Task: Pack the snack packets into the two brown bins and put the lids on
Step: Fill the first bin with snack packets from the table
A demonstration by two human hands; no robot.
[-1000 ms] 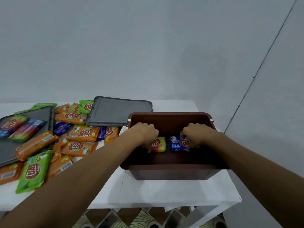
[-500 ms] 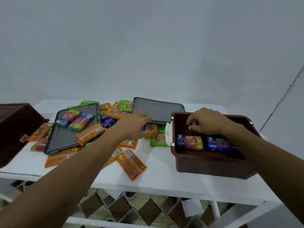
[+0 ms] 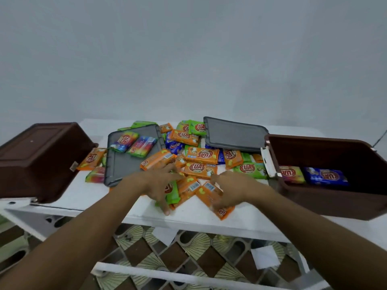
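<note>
Light: was dim, flat, cool, spread evenly.
Shadows: lay faint and soft-edged beneath the left hand [image 3: 156, 186] and right hand [image 3: 229, 190].
Blur: smeared both hands; softened print on the snack packets [image 3: 202, 154].
Edges: bowed by the wide lens at the left brown bin [image 3: 39, 158] and right brown bin [image 3: 326, 204].

Single head-worn wide-angle view, facing forward and down, close above white table [image 3: 88, 193], wall [image 3: 188, 59] beyond

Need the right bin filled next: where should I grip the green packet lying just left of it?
From above, probably: grip across the middle of the green foil snack packet; it lies flat, near long edge free, right end beside the brown plastic bin.
</note>
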